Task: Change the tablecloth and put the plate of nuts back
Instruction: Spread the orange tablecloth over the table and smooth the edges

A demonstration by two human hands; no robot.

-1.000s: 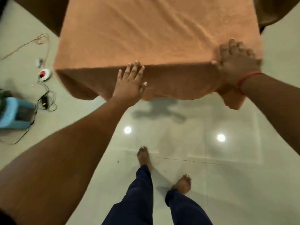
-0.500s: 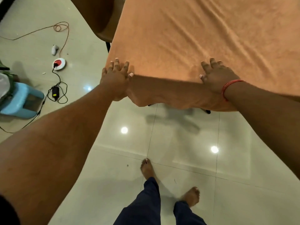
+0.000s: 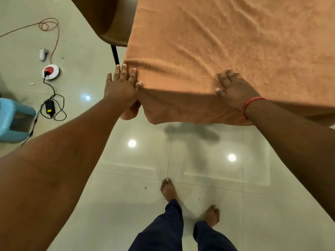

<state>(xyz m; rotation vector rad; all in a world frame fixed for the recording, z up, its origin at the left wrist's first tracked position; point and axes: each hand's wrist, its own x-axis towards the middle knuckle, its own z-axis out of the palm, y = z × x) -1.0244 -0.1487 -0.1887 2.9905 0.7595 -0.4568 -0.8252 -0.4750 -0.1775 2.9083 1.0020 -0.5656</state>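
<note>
Head view shows the orange tablecloth (image 3: 226,42) now filling more of the picture than a moment ago — the person has stepped along to the table's left corner. Both hands lie flat and open on the cloth, gripping nothing: the left hand (image 3: 121,84) at the corner, the right hand (image 3: 233,89) on the near edge. Smoothing looks nearly done — no plate of nuts shows yet.
</note>
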